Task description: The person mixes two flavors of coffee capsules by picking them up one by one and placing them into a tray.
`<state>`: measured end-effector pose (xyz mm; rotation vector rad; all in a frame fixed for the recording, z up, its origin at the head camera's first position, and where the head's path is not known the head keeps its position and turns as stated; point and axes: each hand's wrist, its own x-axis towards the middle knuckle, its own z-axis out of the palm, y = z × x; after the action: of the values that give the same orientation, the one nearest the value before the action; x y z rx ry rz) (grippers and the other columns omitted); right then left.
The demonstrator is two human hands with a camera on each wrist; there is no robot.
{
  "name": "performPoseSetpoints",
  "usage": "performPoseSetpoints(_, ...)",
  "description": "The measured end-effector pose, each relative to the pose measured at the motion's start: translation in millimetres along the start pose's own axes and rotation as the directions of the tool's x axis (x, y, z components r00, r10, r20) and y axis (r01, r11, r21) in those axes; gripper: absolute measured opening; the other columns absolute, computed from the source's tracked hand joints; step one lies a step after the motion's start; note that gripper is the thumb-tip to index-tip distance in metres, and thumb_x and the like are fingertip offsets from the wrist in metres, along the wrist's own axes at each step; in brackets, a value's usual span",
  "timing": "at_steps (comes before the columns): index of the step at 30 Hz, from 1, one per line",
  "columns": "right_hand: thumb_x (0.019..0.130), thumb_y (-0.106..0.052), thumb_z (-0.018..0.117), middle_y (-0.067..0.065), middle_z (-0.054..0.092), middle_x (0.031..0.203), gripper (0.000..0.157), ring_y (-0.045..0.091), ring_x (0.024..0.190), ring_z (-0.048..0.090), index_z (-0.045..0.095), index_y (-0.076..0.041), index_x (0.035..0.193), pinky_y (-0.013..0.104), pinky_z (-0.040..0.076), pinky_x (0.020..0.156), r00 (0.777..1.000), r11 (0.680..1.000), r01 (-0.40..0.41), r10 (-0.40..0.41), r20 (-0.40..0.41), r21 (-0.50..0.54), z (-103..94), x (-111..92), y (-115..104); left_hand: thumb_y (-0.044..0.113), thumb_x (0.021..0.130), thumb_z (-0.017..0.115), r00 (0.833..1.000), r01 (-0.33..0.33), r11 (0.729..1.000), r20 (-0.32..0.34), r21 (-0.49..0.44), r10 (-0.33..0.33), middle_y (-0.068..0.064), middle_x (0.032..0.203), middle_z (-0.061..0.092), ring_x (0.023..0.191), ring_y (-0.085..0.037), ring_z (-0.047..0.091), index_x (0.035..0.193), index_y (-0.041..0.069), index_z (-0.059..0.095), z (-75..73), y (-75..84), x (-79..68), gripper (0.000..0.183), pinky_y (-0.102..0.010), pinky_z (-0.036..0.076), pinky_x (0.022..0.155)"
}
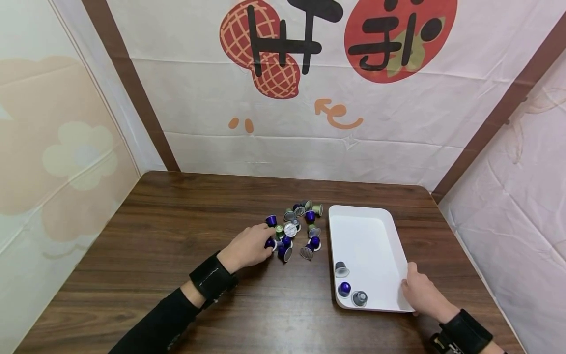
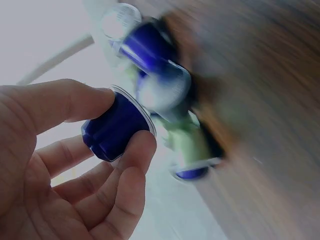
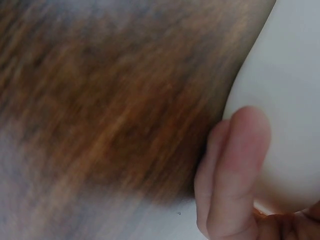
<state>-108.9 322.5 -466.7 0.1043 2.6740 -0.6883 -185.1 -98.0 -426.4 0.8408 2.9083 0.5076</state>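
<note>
Capsule [image 2: 114,127], deep blue, pale-rimmed

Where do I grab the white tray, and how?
I'd pinch the white tray by its raised rim, coming from the right, where the right hand holds it. The rim gives an edge, while the loose capsules lie beyond the left side and three more capsules sit inside near it.

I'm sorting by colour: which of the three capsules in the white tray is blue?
The corner capsule, at the near left of the white tray; the rear capsule and right-hand capsule are both grey.
</note>
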Motion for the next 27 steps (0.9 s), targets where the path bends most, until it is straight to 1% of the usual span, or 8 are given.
performPoseSetpoints(2,0.096,-0.002,0.033,0.016,0.05,0.069,0.031,0.021,0.048,0.053,0.018,0.015,0.118,0.034,0.044,0.045,1.0,1.0,-0.007,0.007,0.003,0.002,0.0,0.0,-0.1,0.015,0.086,0.066,1.0,-0.029,1.0,-0.004,-0.008,0.029,-0.001,0.093,0.055,0.068,-0.01,0.05,0.105,0.01,0.062,-1.9,9.6,2.7,0.02,-0.027,0.044,0.058)
performPoseSetpoints(5,0.097,-0.003,0.034,0.017,0.049,0.07,0.03,0.021,0.048,0.053,0.019,0.014,0.117,0.034,0.044,0.045,1.0,1.0,-0.012,0.012,0.003,0.007,-0.2,-0.3,-0.4,0.015,0.087,0.065,0.996,-0.093,0.996,-0.018,-0.006,0.093,0.0,0.093,0.054,0.069,-0.009,0.049,0.105,0.01,0.061,-3.5,25.6,7.5,0.019,-0.025,0.044,0.058)
performPoseSetpoints(8,0.097,-0.003,0.034,0.017,0.049,0.07,0.03,0.021,0.048,0.054,0.019,0.014,0.117,0.034,0.044,0.044,1.0,1.0,-0.016,0.016,0.002,0.01,-0.5,-0.8,-0.4,0.015,0.087,0.064,0.987,-0.159,0.987,-0.024,0.005,0.159,0.001,0.09,0.051,0.068,-0.01,0.046,0.106,0.01,0.06,-3.6,42.4,13.2,0.019,-0.023,0.042,0.056)
performPoseSetpoints(11,0.097,-0.003,0.034,0.017,0.049,0.069,0.03,0.022,0.048,0.054,0.019,0.014,0.117,0.034,0.044,0.045,1.0,1.0,-0.025,0.025,0.007,0.011,-0.9,-0.7,-0.7,0.014,0.087,0.064,0.979,-0.203,0.979,-0.011,0.003,0.203,0.001,0.091,0.05,0.068,-0.009,0.046,0.109,0.009,0.06,-0.3,58.2,19.6,0.023,-0.021,0.041,0.057)
performPoseSetpoints(18,0.097,-0.004,0.034,0.017,0.048,0.07,0.032,0.022,0.048,0.054,0.017,0.014,0.118,0.035,0.044,0.046,0.999,0.999,-0.041,0.04,0.02,0.012,-0.8,-1.2,-1.5,0.019,0.088,0.065,0.96,-0.279,0.96,0.042,0.006,0.278,0.003,0.092,0.051,0.069,-0.007,0.046,0.11,0.014,0.06,17.7,90.8,33.7,0.024,-0.019,0.039,0.057)
performPoseSetpoints(23,0.097,-0.004,0.034,0.017,0.049,0.07,0.031,0.022,0.049,0.054,0.018,0.013,0.117,0.035,0.045,0.045,0.999,0.999,-0.046,0.046,0.015,0.007,-0.6,-0.6,-1.7,0.023,0.09,0.064,0.933,-0.358,0.933,0.059,0.038,0.355,0.003,0.094,0.054,0.073,-0.005,0.048,0.114,0.015,0.06,31.2,112.2,42.5,0.026,-0.018,0.041,0.061)
performPoseSetpoints(27,0.097,-0.004,0.034,0.016,0.049,0.069,0.032,0.022,0.048,0.054,0.017,0.013,0.118,0.035,0.044,0.046,0.999,0.999,-0.049,0.049,0.019,0.004,-0.2,0.0,-1.4,0.02,0.09,0.063,0.911,-0.409,0.912,0.063,0.036,0.407,0.003,0.092,0.054,0.073,-0.005,0.047,0.113,0.015,0.061,40.8,125.1,46.9,0.024,-0.017,0.039,0.062)
